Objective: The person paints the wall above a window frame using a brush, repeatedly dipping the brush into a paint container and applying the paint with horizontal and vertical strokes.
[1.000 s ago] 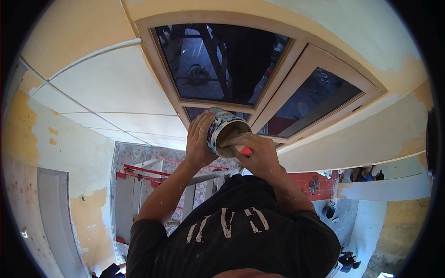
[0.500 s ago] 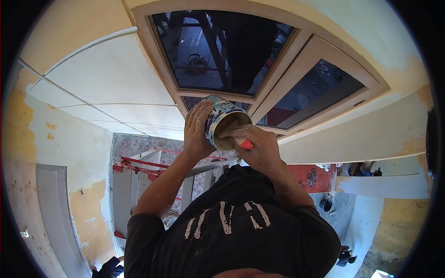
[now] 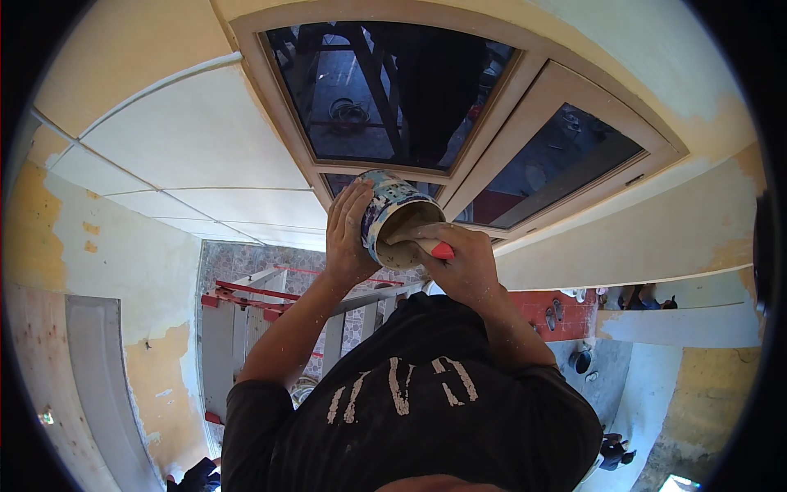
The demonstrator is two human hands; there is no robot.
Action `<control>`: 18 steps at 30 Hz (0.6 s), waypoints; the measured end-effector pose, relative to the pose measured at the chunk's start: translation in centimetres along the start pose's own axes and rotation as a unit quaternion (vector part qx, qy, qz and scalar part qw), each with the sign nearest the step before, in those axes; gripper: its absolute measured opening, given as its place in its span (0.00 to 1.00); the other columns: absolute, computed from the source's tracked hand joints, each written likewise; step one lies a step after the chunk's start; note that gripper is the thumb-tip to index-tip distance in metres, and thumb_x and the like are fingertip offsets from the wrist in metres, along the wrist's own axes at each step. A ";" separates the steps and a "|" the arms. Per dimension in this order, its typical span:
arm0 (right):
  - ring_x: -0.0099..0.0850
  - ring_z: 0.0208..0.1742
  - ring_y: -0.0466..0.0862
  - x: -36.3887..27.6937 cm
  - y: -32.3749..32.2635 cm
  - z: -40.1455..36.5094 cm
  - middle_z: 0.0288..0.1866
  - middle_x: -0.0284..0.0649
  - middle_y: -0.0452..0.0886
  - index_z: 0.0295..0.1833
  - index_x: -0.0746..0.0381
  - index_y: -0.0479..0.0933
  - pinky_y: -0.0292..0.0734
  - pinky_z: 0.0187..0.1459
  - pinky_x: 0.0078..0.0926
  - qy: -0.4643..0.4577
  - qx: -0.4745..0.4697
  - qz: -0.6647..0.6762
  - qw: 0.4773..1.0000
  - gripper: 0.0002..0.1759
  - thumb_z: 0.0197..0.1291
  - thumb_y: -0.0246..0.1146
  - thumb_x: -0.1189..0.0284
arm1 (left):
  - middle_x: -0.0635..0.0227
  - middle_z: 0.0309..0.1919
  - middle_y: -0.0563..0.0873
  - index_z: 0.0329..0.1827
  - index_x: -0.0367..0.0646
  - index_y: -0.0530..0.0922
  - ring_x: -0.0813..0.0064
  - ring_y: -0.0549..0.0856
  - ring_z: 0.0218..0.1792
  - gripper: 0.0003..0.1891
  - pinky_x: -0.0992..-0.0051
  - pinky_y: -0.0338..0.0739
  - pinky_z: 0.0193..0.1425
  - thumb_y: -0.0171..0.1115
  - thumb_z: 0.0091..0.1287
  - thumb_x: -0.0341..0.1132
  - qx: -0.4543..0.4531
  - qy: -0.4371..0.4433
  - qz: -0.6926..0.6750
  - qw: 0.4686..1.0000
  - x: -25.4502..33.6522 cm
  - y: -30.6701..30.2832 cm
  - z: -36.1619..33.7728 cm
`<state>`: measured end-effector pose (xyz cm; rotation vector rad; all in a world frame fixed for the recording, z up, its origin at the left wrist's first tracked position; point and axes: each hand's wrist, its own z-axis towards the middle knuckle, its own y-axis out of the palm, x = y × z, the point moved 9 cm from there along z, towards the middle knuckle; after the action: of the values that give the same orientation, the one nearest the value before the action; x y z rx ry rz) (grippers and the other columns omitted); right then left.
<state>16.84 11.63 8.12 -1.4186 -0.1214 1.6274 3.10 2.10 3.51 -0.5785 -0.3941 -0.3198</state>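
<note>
A paint-spattered can (image 3: pixel 390 205) is tilted with its mouth toward me, in front of the window. My left hand (image 3: pixel 348 230) is wrapped round its left side. My right hand (image 3: pixel 466 261) grips a tool's pale handle with a red end (image 3: pixel 441 249) at the can's mouth. The tool's far part is inside the can and cannot be made out. Both hands and forearms have pale specks on them.
A wood-framed window (image 3: pixel 484 107) is ahead, white panels (image 3: pixel 197 131) to its left. Below stands a ladder (image 3: pixel 332 340) with red parts. Sandals (image 3: pixel 553 314) lie on a red floor (image 3: pixel 534 305). Parts of people show at the lower left (image 3: pixel 197 476) and lower right (image 3: pixel 613 451).
The red handle end has turned and shifted slightly, with my right hand still around the handle. The can and my left hand are nearly unmoved.
</note>
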 end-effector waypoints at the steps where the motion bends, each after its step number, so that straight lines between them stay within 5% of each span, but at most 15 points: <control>1: 0.43 0.48 0.92 0.0 -0.1 0.0 0.47 0.47 0.91 0.47 0.63 0.86 0.86 0.50 0.33 -0.001 0.002 -0.001 1.000 0.12 0.57 0.75 0.77 | 0.48 0.72 0.76 0.75 0.40 0.66 0.46 0.75 0.74 0.53 0.49 0.66 0.79 0.88 0.46 0.46 -0.003 -0.003 0.001 1.000 0.0 0.0 0.0; 7: 0.40 0.50 0.92 -0.4 -2.3 -0.5 0.47 0.46 0.91 0.43 0.64 0.86 0.86 0.52 0.33 -0.067 0.091 0.085 0.990 0.09 0.57 0.75 0.80 | 0.48 0.72 0.75 0.75 0.40 0.65 0.47 0.74 0.73 0.54 0.50 0.67 0.78 0.89 0.44 0.43 -0.003 -0.052 0.006 0.999 -0.7 0.3 0.1; 15: 0.30 0.44 0.91 2.3 -3.4 -1.4 0.42 0.43 0.90 0.42 0.65 0.86 0.85 0.47 0.27 0.019 0.167 0.162 0.972 0.07 0.60 0.76 0.77 | 0.51 0.66 0.79 0.77 0.37 0.62 0.54 0.81 0.67 0.58 0.59 0.75 0.73 0.92 0.43 0.37 -0.009 -0.116 -0.042 0.992 -1.5 0.5 -0.5; 18: 0.25 0.40 0.88 4.3 -2.7 -1.8 0.38 0.40 0.88 0.42 0.66 0.84 0.82 0.42 0.24 0.032 0.199 0.180 0.963 0.07 0.63 0.75 0.75 | 0.47 0.67 0.77 0.76 0.36 0.64 0.44 0.78 0.67 0.60 0.53 0.72 0.72 0.93 0.39 0.42 -0.011 -0.123 -0.058 0.991 -2.1 1.4 -1.1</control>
<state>20.37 15.17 6.08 -1.2209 0.5032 1.7682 2.12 2.93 1.16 -0.6206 -0.6640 -0.3657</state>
